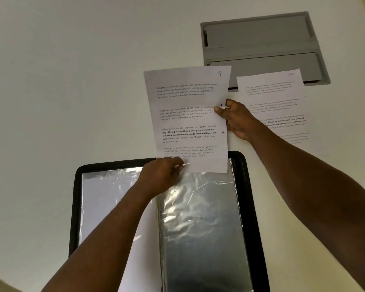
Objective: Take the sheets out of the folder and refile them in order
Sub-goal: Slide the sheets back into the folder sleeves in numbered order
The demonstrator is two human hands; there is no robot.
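A pale, off-white tabletop (72,81) fills the view. Held above it is a white printed sheet with a handwritten "9" in its top corner (188,114), four blocks of text running down it and two punch holes on its right margin. The right hand (234,119) pinches that right margin, thumb on the front and fingers curled behind. The left hand (162,178) pinches the sheet's lower left corner, along with what looks like the lip of a clear plastic sleeve (200,218), though the glare makes that hard to confirm. The sheet's bottom edge sits at the sleeve's mouth, just beyond the left hand. The crinkled sleeve lies on the right half of an open black folder (253,207), below both hands; the folder's left half shows a white page under plastic. Beyond the right hand, another white printed sheet (276,102) lies flat on the table, its top edge overlapping a grey recessed cable hatch (261,43).
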